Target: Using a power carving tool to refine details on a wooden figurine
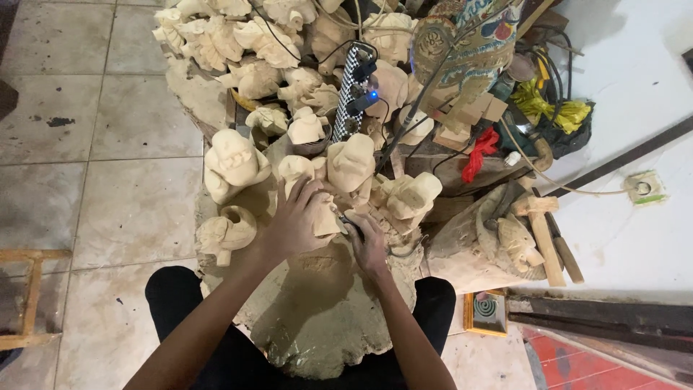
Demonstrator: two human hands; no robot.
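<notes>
My left hand (pixel 297 220) wraps over a pale wooden carving (pixel 323 217) that rests on a large dusty wooden block (pixel 317 318) in front of my knees. My right hand (pixel 369 242) grips a thin dark carving tool (pixel 351 225) whose tip meets the carving's right side. Most of the carving under my left fingers is hidden. Unfinished pale figures (pixel 234 162) stand close around both hands.
Several rough carved figures (pixel 238 36) are piled at the back. A chequered power strip (pixel 351 90) with cables lies among them. A wooden mallet (pixel 543 231) and a carved piece (pixel 516 242) lie right. Tiled floor (pixel 108 144) lies left, with a wooden frame (pixel 29 296).
</notes>
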